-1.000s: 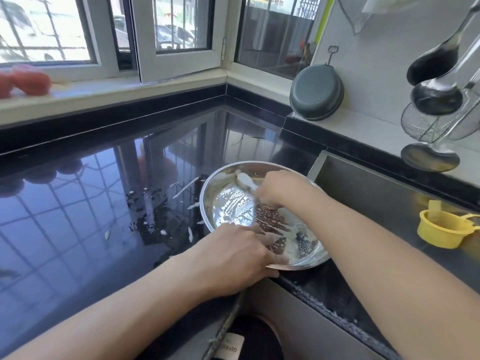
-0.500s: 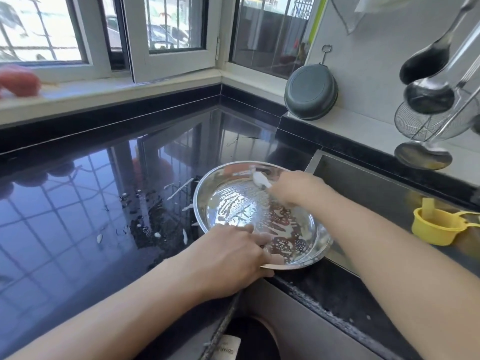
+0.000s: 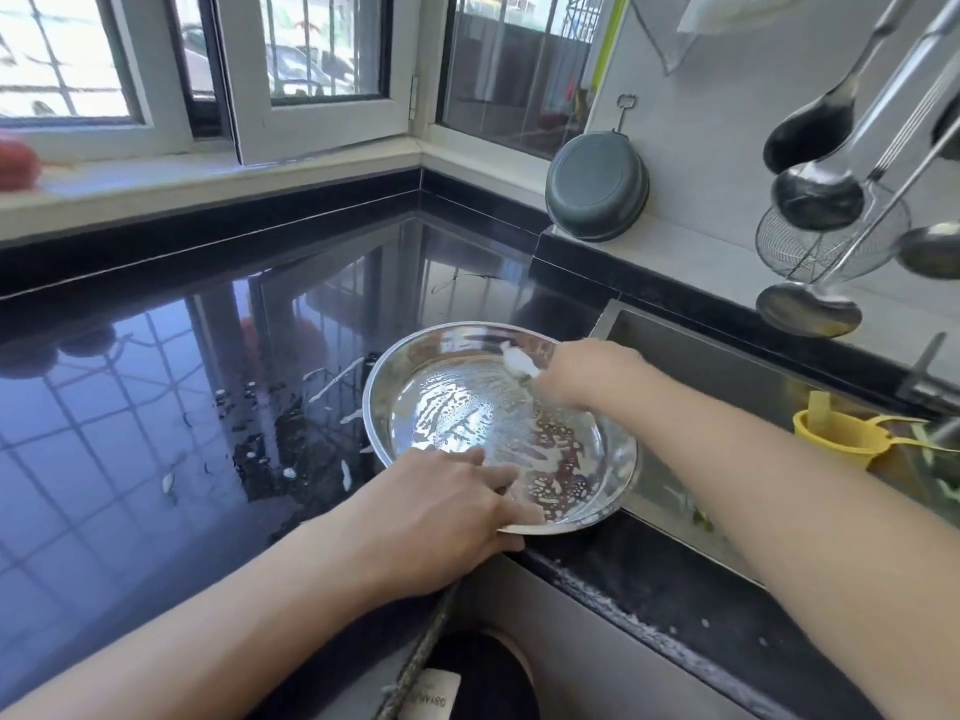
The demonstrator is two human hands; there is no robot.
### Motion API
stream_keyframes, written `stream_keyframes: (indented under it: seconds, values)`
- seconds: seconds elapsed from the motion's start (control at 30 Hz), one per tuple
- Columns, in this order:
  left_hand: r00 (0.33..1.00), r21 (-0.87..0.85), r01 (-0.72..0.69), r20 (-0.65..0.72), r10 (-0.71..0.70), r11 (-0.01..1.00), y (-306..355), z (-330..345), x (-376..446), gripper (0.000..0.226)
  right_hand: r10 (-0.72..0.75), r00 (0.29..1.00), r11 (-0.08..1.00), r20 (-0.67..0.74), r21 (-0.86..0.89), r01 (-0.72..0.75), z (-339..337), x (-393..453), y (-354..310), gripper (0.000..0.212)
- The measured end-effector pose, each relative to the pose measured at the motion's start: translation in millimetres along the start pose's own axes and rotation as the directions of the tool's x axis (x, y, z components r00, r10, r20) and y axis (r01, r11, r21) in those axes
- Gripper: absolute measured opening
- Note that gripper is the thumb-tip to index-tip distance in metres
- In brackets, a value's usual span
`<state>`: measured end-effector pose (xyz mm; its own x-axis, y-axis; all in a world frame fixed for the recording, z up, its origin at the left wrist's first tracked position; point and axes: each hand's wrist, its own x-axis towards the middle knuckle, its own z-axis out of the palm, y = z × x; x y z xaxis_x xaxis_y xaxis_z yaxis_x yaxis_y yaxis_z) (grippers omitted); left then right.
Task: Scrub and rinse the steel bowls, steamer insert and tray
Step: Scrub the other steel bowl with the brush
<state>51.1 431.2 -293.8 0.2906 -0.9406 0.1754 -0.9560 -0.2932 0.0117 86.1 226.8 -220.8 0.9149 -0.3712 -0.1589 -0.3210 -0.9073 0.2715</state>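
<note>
Right at the near edge of the black counter [image 3: 156, 407], where it meets the sink [image 3: 727, 366], sits the steel bowl [image 3: 415, 366], with its right side hanging out over the sink a bit. Left hand [image 3: 441, 506] grips the near rim, fingers curled over into the bowl, so it's doing the anchoring. Right hand [image 3: 587, 371] is at the far right rim, closed around a white soapy scrubber [image 3: 519, 362]; suds are smeared across the bottom.

My take on doing this bit well: keep that left grip firm and press down, since a soapy bowl half off a ledge will want to skate or tip toward the sink. Work the scrubber around the wall in circles and turn the bowl with the left hand instead of reaching.

Room-wise, there's plenty of open counter to the left and far side, with only soap flecks [image 3: 332, 381] lying there. On the right it's tighter: a yellow cup [image 3: 836, 433] sits in the sink, and ladles [image 3: 815, 194] hang above on the far right, so lift low when going to rinse.
</note>
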Motion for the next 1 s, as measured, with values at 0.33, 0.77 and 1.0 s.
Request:
stream_keyframes:
  seconds: [0.33,0.77,1.0]
  values:
    - [0.973,0.091,0.197,0.104,-0.206,0.976,27.9,-5.0,0.5,0.053,-0.057,0.978,0.900,0.202,-0.414,0.138,-62.3,-62.4,59.3,0.050]
    - [0.893,0.210,0.420,0.074,-0.443,0.883,73.8,11.3,4.3,0.057,-0.265,0.952,0.815,0.156,-0.491,0.307,-36.3,-107.1,52.8,0.038]
    - [0.857,0.263,0.439,0.167,-0.488,0.859,83.8,5.7,11.9,0.060,-0.345,0.861,0.775,0.375,-0.403,0.486,-29.7,-131.5,37.2,0.031]
